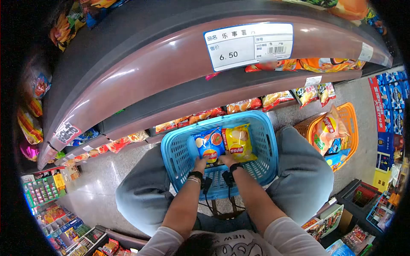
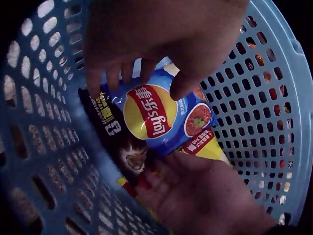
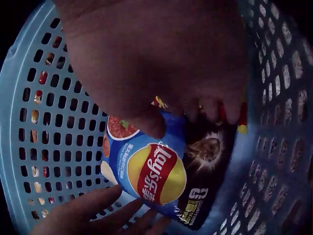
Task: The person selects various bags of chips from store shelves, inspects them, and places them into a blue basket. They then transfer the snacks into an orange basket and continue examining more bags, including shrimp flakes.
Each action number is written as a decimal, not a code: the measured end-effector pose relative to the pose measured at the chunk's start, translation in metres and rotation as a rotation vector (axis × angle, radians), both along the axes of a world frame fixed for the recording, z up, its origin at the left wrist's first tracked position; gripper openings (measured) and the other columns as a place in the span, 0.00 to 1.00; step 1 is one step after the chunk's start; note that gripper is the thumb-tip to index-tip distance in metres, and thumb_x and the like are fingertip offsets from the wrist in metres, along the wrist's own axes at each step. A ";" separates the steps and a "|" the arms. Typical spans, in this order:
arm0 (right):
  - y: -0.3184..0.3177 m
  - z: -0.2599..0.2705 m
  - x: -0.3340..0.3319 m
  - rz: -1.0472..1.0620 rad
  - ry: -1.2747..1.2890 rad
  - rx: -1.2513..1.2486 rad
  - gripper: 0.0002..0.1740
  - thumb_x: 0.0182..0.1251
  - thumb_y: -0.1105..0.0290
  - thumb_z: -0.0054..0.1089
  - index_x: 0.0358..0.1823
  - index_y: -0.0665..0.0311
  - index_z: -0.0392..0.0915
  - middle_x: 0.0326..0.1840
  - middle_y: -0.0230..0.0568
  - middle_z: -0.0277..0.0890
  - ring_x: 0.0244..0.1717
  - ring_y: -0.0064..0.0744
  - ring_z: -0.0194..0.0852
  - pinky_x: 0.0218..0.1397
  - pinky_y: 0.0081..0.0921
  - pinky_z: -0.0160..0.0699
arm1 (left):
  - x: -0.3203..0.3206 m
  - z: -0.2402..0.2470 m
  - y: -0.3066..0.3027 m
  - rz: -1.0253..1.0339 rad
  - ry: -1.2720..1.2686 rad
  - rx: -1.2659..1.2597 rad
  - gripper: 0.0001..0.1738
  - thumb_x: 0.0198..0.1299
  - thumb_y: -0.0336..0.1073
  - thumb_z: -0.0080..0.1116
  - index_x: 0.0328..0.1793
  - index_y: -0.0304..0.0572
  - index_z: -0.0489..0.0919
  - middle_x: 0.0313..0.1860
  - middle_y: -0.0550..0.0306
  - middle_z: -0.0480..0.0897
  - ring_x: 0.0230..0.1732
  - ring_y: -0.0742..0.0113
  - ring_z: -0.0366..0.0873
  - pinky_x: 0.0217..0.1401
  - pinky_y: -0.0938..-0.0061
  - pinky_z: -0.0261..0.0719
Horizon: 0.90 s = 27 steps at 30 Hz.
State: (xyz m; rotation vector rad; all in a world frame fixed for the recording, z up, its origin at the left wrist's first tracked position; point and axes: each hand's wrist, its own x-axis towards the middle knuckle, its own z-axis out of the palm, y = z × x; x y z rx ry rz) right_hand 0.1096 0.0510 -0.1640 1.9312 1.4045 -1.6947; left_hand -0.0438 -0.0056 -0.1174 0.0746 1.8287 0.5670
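A blue chip bag [image 1: 209, 145] with a dark end lies in the blue basket [image 1: 166, 155], beside a yellow chip bag [image 1: 239, 143]. My left hand [image 1: 200, 164] holds one side of the blue bag [image 2: 164, 132]; in the left wrist view this hand [image 2: 166, 39] has its thumb over the front and fingertips at the edge. The opposite side is held by my right hand [image 1: 227, 160]. The right wrist view shows that hand [image 3: 156, 68] with its thumb against the blue bag [image 3: 146, 166]; its fingers, partly hidden, reach the dark end near a red-and-yellow corner.
The basket sits between the person's knees. An orange basket [image 1: 352, 128] with snack bags stands on the floor at the right. Shelves [image 1: 141, 64] of snack bags curve across the front, with a price label [image 1: 232, 55]. More goods stand at lower left and far right.
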 end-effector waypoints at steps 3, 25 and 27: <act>-0.011 -0.013 -0.007 -0.270 0.249 -0.028 0.41 0.52 0.58 0.69 0.67 0.65 0.63 0.58 0.47 0.74 0.57 0.41 0.73 0.57 0.36 0.73 | 0.000 0.017 0.007 0.032 0.004 -0.007 0.55 0.49 0.44 0.68 0.75 0.24 0.48 0.74 0.39 0.57 0.74 0.50 0.56 0.74 0.64 0.56; 0.024 0.174 0.047 0.021 0.574 -0.242 0.41 0.51 0.51 0.73 0.65 0.57 0.66 0.58 0.37 0.73 0.49 0.32 0.77 0.51 0.39 0.78 | 0.020 0.157 -0.010 -0.071 -0.315 0.118 0.34 0.57 0.61 0.61 0.61 0.47 0.71 0.44 0.60 0.80 0.50 0.68 0.78 0.45 0.62 0.77; 0.020 0.190 0.052 -0.088 0.617 -0.032 0.28 0.53 0.65 0.72 0.54 0.64 0.72 0.41 0.37 0.79 0.35 0.27 0.79 0.35 0.25 0.80 | 0.019 0.152 -0.013 -0.146 -0.383 0.154 0.32 0.57 0.62 0.61 0.59 0.49 0.71 0.43 0.61 0.81 0.48 0.68 0.78 0.43 0.61 0.78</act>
